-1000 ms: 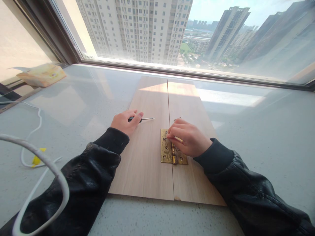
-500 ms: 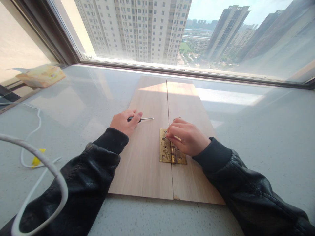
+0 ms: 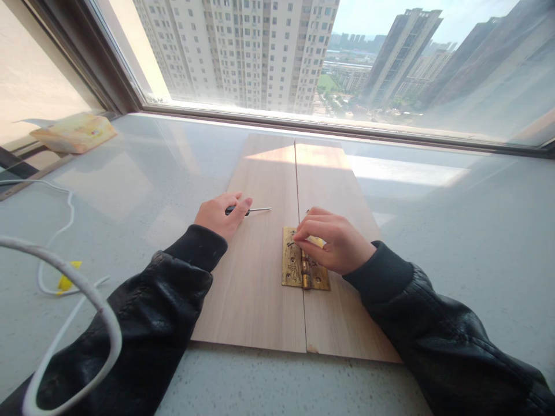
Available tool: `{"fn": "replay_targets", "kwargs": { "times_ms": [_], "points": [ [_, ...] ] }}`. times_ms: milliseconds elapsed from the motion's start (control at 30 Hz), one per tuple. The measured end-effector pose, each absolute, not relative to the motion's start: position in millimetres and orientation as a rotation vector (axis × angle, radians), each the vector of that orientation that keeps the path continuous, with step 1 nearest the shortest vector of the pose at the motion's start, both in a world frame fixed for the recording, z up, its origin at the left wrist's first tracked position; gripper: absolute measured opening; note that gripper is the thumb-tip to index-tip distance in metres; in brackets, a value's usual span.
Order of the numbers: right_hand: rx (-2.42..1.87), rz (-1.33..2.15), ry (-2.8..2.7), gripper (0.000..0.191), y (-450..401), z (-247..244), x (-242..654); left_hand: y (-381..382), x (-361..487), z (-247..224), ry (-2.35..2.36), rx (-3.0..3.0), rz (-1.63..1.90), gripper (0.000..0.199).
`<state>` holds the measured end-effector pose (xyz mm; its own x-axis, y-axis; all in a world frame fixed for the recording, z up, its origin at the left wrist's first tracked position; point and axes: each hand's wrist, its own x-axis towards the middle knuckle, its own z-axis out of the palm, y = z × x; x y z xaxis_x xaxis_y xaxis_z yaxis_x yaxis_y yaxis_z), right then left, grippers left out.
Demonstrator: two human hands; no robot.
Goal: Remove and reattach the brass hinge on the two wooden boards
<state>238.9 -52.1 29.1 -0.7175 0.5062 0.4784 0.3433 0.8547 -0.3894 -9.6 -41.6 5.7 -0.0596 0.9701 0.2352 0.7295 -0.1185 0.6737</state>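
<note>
Two pale wooden boards (image 3: 255,277) lie side by side, a narrow seam between them. A brass hinge (image 3: 292,271) rests across the seam, its knuckle along the line. My left hand (image 3: 223,214) is closed round the dark handle of a screwdriver (image 3: 260,209), whose shaft points right above the left board. Over the upper part of the hinge, my right hand (image 3: 332,240) pinches a small dark screw (image 3: 291,244) between thumb and fingertips. That hand hides much of the hinge's right leaf.
A white cable (image 3: 113,329) loops at the lower left, near a yellow tag (image 3: 69,276). At the back left lies a yellowish packet (image 3: 78,134). The window frame (image 3: 303,124) runs behind the speckled white counter (image 3: 455,242).
My right hand and sleeve have shifted very slightly to the right, and the fingers have moved a little. My left hand keeps its hold on the screwdriver.
</note>
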Motion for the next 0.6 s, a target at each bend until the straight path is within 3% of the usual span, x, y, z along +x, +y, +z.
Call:
{"fn": "replay_targets", "kwargs": {
  "times_ms": [600],
  "points": [
    [-0.575, 0.348, -2.403, 0.012, -52.2, 28.9, 233.0, -41.1, -10.2, 7.8, 1.820, 1.892, 0.944, 0.048]
  ]
}}
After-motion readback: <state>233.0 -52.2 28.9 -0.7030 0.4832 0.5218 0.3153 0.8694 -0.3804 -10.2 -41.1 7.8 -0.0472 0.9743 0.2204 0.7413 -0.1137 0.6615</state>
